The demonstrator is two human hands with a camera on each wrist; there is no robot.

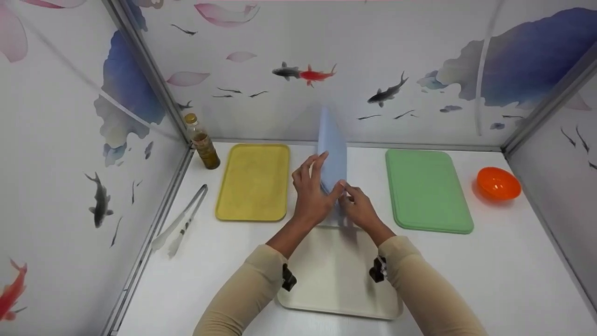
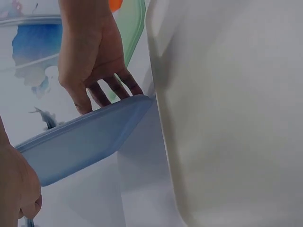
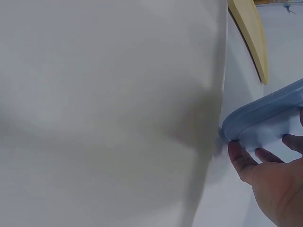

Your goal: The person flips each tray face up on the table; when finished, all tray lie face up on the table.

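- At the middle of the white table (image 1: 508,275), toward the back wall (image 1: 289,112), a blue tray (image 1: 334,158) stood tilted up on edge between two hands, just beyond the far rim of the beige tray (image 1: 343,291)
- On its left side, the left hand (image 1: 311,193) held the blue tray, its fingers along one face and its thumb reaching across toward the near edge
- Lower down and to the right, the right hand (image 1: 361,207) gripped the blue tray near its bottom corner, thumb and fingers closed in on the edge
- Whether that bottom corner touched the table, I could not tell
- Under the forearms, the beige tray lay flat, partly covered by tan sleeves (image 1: 249,296) and black wrist cameras (image 1: 288,278)
- Left of the blue tray, well apart from the hands, lay a yellow tray (image 1: 254,184), with metal tongs (image 1: 186,225) to its left
- Near the back left corner a glass bottle (image 1: 205,149) of brownish liquid stood upright, capped in yellow
- Over on the right lay a green tray (image 1: 429,191), with an orange bowl (image 1: 499,189) beside it
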